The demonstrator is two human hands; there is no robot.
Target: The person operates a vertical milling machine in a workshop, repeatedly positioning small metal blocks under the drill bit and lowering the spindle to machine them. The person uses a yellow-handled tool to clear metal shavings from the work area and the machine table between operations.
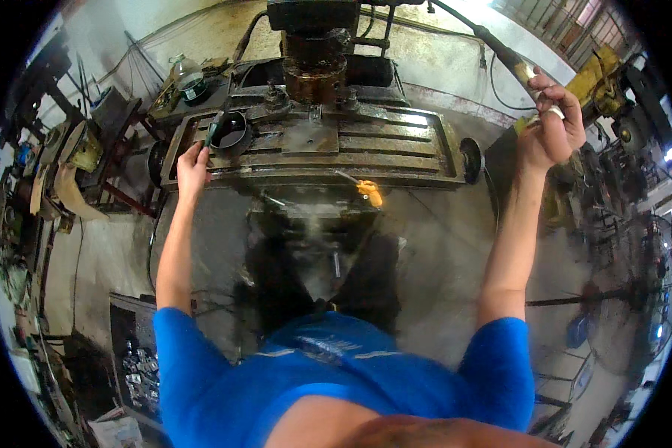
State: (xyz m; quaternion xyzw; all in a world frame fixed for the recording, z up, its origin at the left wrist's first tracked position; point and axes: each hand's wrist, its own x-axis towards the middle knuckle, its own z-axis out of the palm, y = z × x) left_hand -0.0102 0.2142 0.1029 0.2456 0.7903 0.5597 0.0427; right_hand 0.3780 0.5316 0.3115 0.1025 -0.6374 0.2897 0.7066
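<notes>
Beside a round dark pot at the left end of the machine table, my left hand pinches a slim greenish handle that reaches over the pot's rim. What the tool's far end looks like is hard to make out. Raised at the upper right, my right hand has its fingers curled at the end of a long dark machine lever. White wrapping shows on one of its fingers. Between my hands lies the slotted metal machine table, with the dark machine head above a flat plate.
An orange air blow gun hangs at the table's front edge. Handwheels sit at both table ends, the right one fully visible. A clear plastic jug stands back left. Small metal parts fill a tray at lower left.
</notes>
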